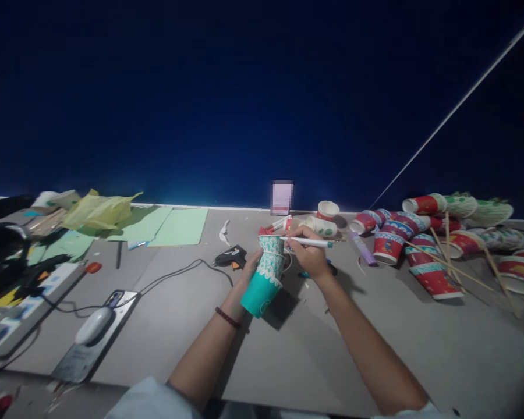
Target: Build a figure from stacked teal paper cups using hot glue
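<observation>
In the middle of the view, my left hand (250, 269) is closed around a teal paper cup (258, 291), held tilted over the table. A white lacy pattern covers its upper section, and it looks like two cups joined or stacked. My right hand (311, 255) grips a white marker (308, 241) with a green end. The marker lies across the upper end of the cup, its tip close to the rim; I cannot tell whether it touches. Some of my left fingers are hidden behind the cup. Just left of it lies a black glue gun (230, 257).
Red patterned paper cups (390, 244) and wooden sticks (449, 262) crowd the right. White cups (327, 210) stand behind my right hand. On the left are green paper sheets (183, 226), a yellow plastic bag (100, 212), a power strip (48, 297), and a phone (76, 361) bearing a white case (94, 326).
</observation>
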Available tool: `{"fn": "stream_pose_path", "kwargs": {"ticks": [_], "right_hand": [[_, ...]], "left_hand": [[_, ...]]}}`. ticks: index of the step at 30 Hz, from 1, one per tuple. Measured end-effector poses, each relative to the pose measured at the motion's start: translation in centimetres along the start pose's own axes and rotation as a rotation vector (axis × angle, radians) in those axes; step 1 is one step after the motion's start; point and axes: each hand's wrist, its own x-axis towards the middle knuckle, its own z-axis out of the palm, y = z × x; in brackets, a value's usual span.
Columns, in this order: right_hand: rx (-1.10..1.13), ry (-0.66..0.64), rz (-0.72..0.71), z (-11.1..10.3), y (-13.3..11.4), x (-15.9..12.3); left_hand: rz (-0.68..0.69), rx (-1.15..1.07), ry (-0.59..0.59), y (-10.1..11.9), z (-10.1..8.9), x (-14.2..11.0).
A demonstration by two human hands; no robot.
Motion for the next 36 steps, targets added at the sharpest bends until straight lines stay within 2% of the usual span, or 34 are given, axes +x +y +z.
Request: {"fn": "stream_pose_path", "kwargs": {"ticks": [5, 12, 16, 22, 32, 36], "right_hand": [[-0.015, -0.020, -0.025, -0.07, 0.04, -0.01], [-0.027, -0.007, -0.019, -0.04, 0.05, 0.03], [-0.002, -0.007, -0.018, 0.01, -0.06, 0.05], [0.007, -0.001, 0.020, 0.00, -0.02, 0.02], [0.092, 0.021, 0.082, -0.11, -0.24, 0.14], [0.061, 0.006, 0.045, -0.11, -0.28, 0.07]], "left_hand": [[0.034, -0.021, 0.012, -0.03, 0.46, -0.17], [-0.001, -0.010, -0.037, 0.09, 0.46, -0.33], [0.009, 0.015, -0.017, 0.10, 0.24, -0.16], [-0.010, 0.014, -0.013, -0.04, -0.29, -0.08], [0.014, 0.053, -0.040, 0.17, 0.20, 0.03], [0.014, 0.062, 0.011, 0.17, 0.06, 0.08]]}}
